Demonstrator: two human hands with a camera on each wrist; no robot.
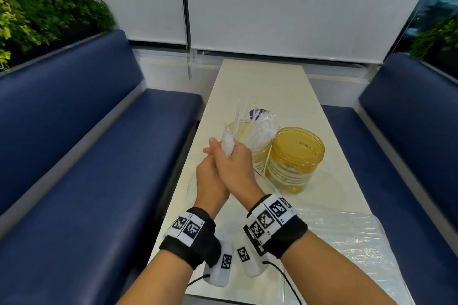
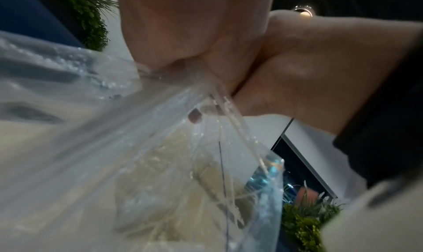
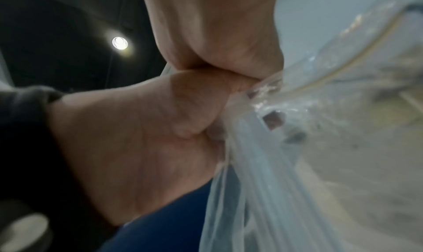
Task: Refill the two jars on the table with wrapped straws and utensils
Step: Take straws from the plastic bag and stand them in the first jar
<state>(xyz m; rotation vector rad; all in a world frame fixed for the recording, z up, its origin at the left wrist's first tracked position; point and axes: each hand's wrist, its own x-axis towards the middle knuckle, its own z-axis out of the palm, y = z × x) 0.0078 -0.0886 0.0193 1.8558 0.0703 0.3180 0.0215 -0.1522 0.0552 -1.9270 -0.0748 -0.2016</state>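
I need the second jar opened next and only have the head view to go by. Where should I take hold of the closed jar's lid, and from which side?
Grip the lid by its round rim, from directly above: the closed jar stands upright. Its right and near sides look free; the open jar crowds its left. Both the left hand and right hand are gripping the plastic bag, so free one first.

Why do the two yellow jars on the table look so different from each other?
The far jar is open and has clear-wrapped straws sticking up out of it. The near jar has its lid on, with handwriting across the top, and nothing pokes out. The near jar is in full view, while the right hand covers part of the far jar. Both are round, see-through, yellowish, and stand upright side by side on the table.
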